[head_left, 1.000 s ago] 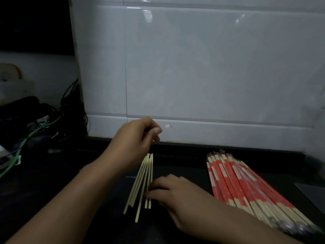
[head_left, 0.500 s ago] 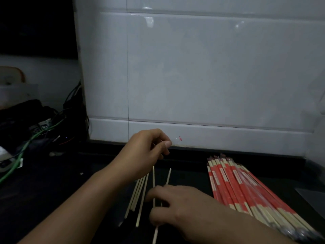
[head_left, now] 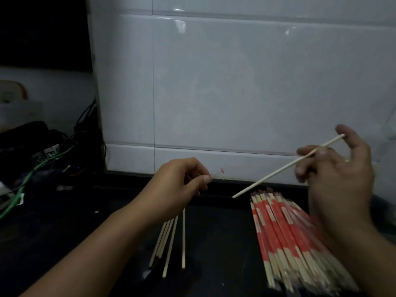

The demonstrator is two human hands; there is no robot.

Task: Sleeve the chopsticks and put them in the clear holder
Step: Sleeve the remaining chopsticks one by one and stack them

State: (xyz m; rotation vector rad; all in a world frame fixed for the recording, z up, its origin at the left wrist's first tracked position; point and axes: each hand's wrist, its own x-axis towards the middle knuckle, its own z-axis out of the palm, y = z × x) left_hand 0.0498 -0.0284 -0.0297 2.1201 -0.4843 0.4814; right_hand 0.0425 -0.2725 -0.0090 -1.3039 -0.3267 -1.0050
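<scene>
Now one chopstick (head_left: pixel 287 167) is lifted.
Right hand (head_left: pixel 336 168) pinches it above the sleeved pile (head_left: pixel 289 236); left hand (head_left: pixel 182 185) pinches a clear sleeve (head_left: pixel 215 171) over bare sticks (head_left: pixel 171 241).

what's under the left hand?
Bare chopsticks fan out on the dark counter below the left hand; their far ends are hidden by it.

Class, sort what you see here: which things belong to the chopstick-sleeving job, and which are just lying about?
Belong to the job:
single chopstick held in the right hand
clear sleeve pinched by the left hand
loose bare chopsticks
red sleeved chopsticks

Lying about:
green cable
black cables
</scene>
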